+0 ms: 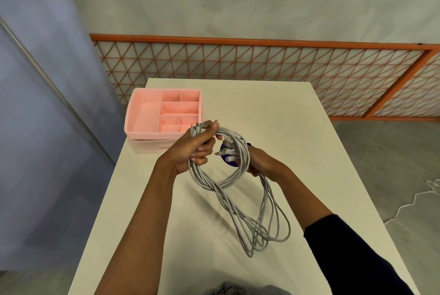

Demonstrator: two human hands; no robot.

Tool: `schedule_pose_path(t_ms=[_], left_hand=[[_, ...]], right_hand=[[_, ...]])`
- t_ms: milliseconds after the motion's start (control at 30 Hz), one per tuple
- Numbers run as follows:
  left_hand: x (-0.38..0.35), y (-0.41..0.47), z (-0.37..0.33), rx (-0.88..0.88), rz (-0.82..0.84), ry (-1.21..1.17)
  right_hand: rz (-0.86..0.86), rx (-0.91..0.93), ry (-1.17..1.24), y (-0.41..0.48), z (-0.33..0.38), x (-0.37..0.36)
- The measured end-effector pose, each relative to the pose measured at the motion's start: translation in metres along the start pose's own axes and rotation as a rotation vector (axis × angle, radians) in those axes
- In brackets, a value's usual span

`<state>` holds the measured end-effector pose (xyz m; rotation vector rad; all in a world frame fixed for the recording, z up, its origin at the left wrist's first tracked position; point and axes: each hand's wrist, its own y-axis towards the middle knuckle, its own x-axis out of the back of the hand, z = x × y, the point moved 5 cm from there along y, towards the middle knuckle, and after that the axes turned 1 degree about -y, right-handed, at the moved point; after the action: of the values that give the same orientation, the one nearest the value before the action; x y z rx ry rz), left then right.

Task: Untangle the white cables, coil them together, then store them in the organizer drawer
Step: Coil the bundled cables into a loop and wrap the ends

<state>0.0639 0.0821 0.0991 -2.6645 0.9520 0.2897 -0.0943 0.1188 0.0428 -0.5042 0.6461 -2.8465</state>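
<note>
left hand (198,149): I see it fisted tight round one side of the white cables (245,156), fingers curled fully over the bundle, held up above the table.
plug ends (196,128): a cluster of connectors pokes out the top of the left fist, pointing far-left toward the organizer.
right hand (260,163): grips the opposite, right side of the loop, fingers wrapped round the strands; fingertips are hidden behind the cables.
white cables: several strands bunched as one round loop between the two hands, off the table. The rest hangs as long slack loops (264,228) toward the near side, crossing each other, with the low ends close to the tabletop; I can't tell if they touch it.
more plugs (227,152): a few loose connector ends sit inside the loop, just left of the right hand.
purple thing (229,162): partly hidden behind the loop, can't identify it.
organizer (142,113): pink divided tray at the far-left of the table, well apart from the cables. A paler tier (145,146) shows under its near edge.
table (297,152): white top.
sleeve (345,252): dark, on the right arm; the left forearm is bare.
background: orange lattice panel (238,66) beyond the table, blue curtain (35,80) at left.
</note>
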Motion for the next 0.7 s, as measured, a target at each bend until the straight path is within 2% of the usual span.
schedule_pose_path(t_ms=[100, 267, 367, 433, 500, 700], left_hand=[[0.0, 0.001, -0.001, -0.014, -0.018, 0.014], [0.002, 0.006, 0.005, 0.037, -0.047, -0.005], [0.001, 0.008, 0.014, 0.096, -0.071, -0.043], [0.002, 0.01, 0.021, 0.133, -0.113, -0.094], [0.003, 0.01, 0.029, 0.184, -0.175, -0.152], [0.001, 0.015, 0.044, 0.289, -0.243, -0.319]], right_hand=[[0.021, 0.06, -0.042, 0.0, 0.003, -0.003], [0.059, 0.105, 0.151, 0.002, 0.004, -0.011], [0.063, 0.137, 0.327, 0.0, 0.011, -0.014], [0.011, 0.089, 0.541, 0.0, 0.013, -0.011], [0.03, 0.073, 0.662, -0.001, 0.016, -0.01], [0.125, 0.179, 0.522, -0.005, 0.025, -0.014]])
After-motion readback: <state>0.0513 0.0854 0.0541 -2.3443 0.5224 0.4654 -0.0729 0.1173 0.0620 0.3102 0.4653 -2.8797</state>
